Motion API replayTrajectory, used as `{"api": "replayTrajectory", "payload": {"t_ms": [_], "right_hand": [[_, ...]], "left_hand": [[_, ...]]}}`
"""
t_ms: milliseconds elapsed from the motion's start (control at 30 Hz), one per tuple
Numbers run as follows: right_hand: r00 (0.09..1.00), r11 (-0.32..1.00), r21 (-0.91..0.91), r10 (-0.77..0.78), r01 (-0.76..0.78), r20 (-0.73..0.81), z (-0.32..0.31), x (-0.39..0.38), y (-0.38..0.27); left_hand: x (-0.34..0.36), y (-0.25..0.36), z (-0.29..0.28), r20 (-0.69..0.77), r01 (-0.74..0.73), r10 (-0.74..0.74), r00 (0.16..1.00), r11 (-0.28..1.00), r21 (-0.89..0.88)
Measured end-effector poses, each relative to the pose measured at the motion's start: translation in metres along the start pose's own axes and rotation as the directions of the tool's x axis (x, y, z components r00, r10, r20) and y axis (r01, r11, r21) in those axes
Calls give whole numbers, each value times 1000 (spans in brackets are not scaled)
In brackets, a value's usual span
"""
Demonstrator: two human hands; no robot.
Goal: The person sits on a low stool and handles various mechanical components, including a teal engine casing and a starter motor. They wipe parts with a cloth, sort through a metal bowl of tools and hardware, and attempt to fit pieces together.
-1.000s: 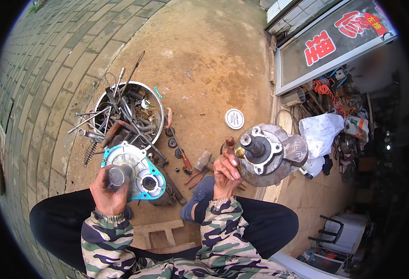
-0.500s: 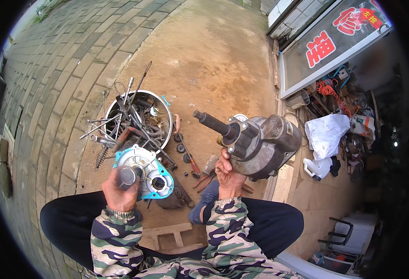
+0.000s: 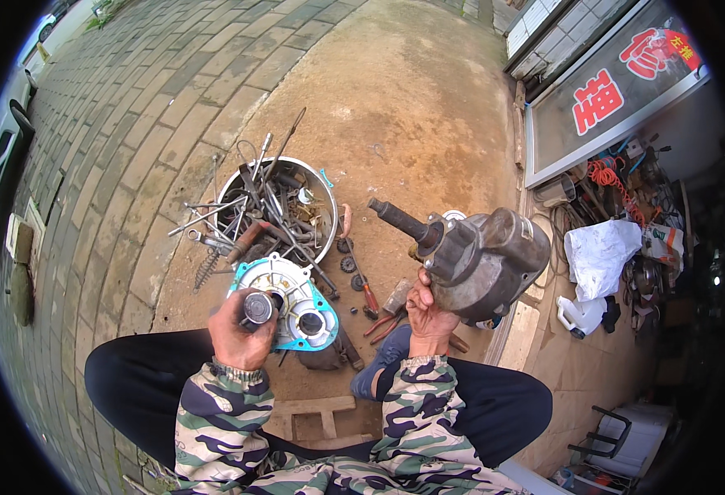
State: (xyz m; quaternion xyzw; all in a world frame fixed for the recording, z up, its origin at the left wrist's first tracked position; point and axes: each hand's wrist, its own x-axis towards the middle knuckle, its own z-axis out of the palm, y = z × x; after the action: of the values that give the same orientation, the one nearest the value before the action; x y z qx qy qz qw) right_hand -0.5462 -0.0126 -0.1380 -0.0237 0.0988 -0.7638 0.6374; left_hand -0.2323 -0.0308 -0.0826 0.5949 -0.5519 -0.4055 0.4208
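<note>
Both forearms come up from the bottom edge in camo sleeves, hands well apart, each loaded with greasy metal. The left hand (image 3: 239, 338), a bit left of centre, has its fingers curled round a stubby metal tube (image 3: 258, 308), round end facing up at me, right at the pale cover (image 3: 296, 285) with the blue-green edge. The right hand (image 3: 430, 318), right of centre, is wrist-down, fingers up, gripping the lower left of a chunky dark housing (image 3: 490, 268); part of that grip is hidden. The housing's shaft (image 3: 400, 219) pokes toward the upper left. Tool-stuffed metal bowl (image 3: 333, 216) sits above the left hand.
</note>
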Motion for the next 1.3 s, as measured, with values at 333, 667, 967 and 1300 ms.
{"api": "replayTrajectory", "payload": {"t_ms": [333, 667, 967, 1300], "right_hand": [[994, 999, -18, -29, 27, -107, -21, 2, 3], [944, 970, -228, -153, 87, -292, -22, 7, 4], [845, 707, -706, -349, -47, -405, -35, 39, 3], [715, 497, -810, -440, -311, -544, -134, 65, 41]], "left_hand": [[-1, 6, -2, -8, 30, -30, 1000, 999, 24], [-1, 6, 1, -7, 35, -35, 999, 999, -32], [-2, -1, -2, -8, 19, -19, 1000, 1000, -22], [-2, -6, -7, -31, 67, -68, 997, 997, -41]]}}
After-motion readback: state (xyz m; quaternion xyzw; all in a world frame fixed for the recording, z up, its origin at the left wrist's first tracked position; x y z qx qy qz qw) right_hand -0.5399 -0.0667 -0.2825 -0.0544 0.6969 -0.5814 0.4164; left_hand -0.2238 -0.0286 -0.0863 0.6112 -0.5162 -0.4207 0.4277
